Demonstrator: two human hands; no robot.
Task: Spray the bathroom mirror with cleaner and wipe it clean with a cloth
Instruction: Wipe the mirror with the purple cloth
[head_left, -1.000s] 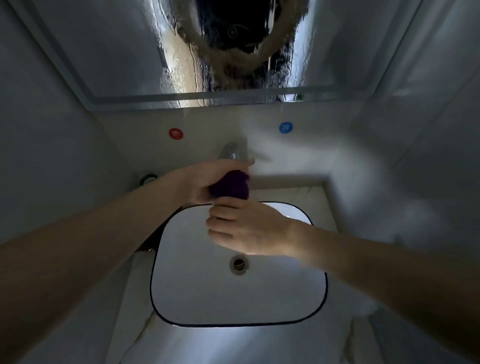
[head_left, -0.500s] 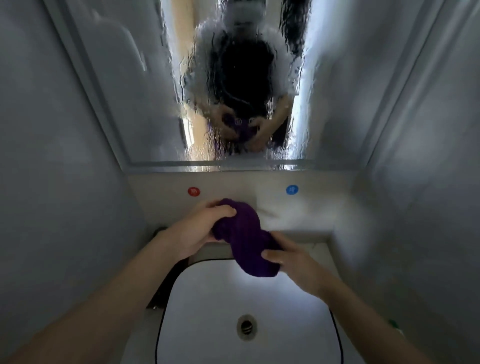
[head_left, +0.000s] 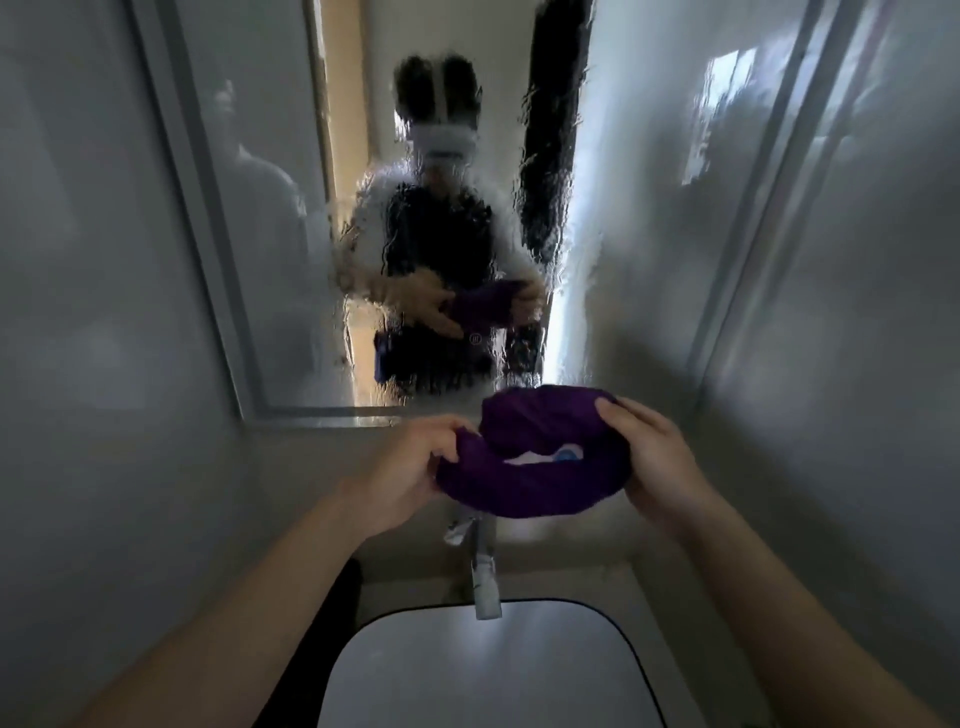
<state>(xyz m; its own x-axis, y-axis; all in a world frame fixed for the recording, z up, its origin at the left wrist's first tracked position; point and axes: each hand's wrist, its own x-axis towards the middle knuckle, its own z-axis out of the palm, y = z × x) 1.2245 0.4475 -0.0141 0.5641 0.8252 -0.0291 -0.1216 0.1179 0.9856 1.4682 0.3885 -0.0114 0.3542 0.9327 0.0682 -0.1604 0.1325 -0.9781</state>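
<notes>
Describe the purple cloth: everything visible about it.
The purple cloth is a deep violet, soft-looking fabric, bunched into a thick curved roll with a gap in its middle. The left hand grips its left end and the right hand its right end. It is held in the air in front of the lower edge of the streaked, wet mirror, above the faucet, touching neither.

The scene is dimly lit. The brightest light is seen as a vertical strip reflected in the mirror (head_left: 415, 234), whose reflection is smeared by wet streaks. The basin (head_left: 483, 670) is lit softly. Straight edges are bowed toward the frame borders by wide-angle distortion.
</notes>
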